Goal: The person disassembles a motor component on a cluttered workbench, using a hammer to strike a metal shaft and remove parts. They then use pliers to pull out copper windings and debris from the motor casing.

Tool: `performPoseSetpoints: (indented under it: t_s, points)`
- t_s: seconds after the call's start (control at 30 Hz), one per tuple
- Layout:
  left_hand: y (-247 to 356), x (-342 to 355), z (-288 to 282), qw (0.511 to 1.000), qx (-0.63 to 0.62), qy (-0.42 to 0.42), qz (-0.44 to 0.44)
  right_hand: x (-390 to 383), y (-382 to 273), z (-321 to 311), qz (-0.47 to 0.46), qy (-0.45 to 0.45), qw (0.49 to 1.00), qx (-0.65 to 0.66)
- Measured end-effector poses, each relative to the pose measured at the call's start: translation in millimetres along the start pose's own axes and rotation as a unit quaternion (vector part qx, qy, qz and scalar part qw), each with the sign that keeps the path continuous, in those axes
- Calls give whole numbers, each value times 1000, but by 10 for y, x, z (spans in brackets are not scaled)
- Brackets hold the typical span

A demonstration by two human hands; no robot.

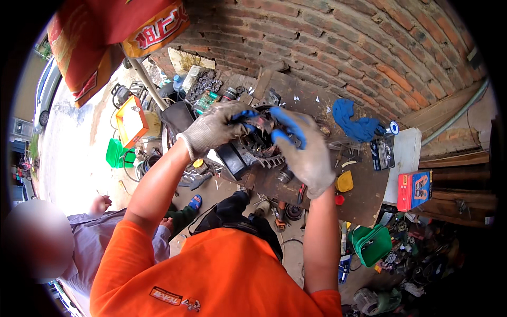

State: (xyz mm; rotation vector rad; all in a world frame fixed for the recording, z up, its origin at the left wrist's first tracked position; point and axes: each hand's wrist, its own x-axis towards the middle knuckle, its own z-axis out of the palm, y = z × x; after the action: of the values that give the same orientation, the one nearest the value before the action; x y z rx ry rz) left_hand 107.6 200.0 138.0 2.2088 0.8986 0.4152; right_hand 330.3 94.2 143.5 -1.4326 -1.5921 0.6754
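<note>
Both hands wear grey work gloves with blue finger and palm coating. My left hand (211, 127) reaches in from the left with its fingers curled together over a dark, finned metal machine part (272, 161). Opposite it, my right hand (309, 156) bends its blue-coated fingers inward at the part's right side. What lies between the fingertips is dark and too small to name. The part rests on a worn brown workbench (327, 203), its upper side largely hidden by the gloves. A black rectangular box (231, 161) sits just left of it.
A blue cloth (351, 120), a yellow cap-like piece (345, 181) and a red-and-blue box (414, 191) lie to the right. Green baskets (371, 244) stand below. A brick wall (338, 58) closes the back. At left are an orange box (132, 120) and a seated person (105, 238).
</note>
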Motion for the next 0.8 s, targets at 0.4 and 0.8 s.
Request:
performPoseSetpoints:
  t_s: [0.4,0.8]
  points:
    - [-214,-233,326,933,-338,65,-106,-259,302,436,134,-7,991,25]
    - [-179,-442,440,954,-282,76,-61,22,256,421,365,35,876,312]
